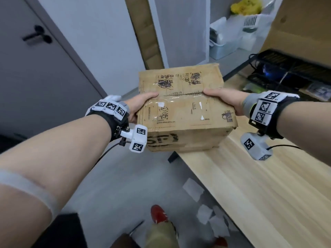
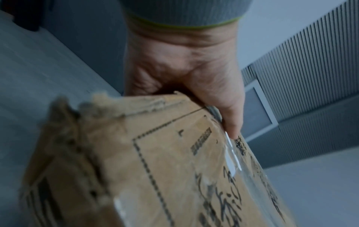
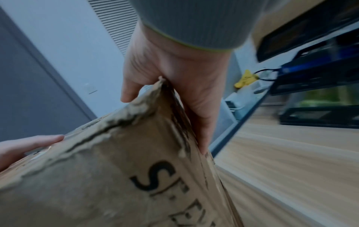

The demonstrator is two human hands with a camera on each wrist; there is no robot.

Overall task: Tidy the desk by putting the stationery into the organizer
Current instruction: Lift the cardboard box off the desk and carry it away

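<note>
- My left hand (image 1: 138,106) and right hand (image 1: 224,100) grip opposite sides of a worn, taped brown cardboard box (image 1: 184,106).
- The box hangs over the light wooden tabletop's (image 1: 268,190) edge.
- A black mesh organizer (image 1: 293,72) sits at the back.

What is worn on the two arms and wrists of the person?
Each wrist carries a black strap with white blocks bearing black square code markers, and a small white camera unit hangs below, trailing a thin black cable. The left hand and right hand are bare below grey ribbed cuffs edged in green. A grey band circles the left forearm.
</note>
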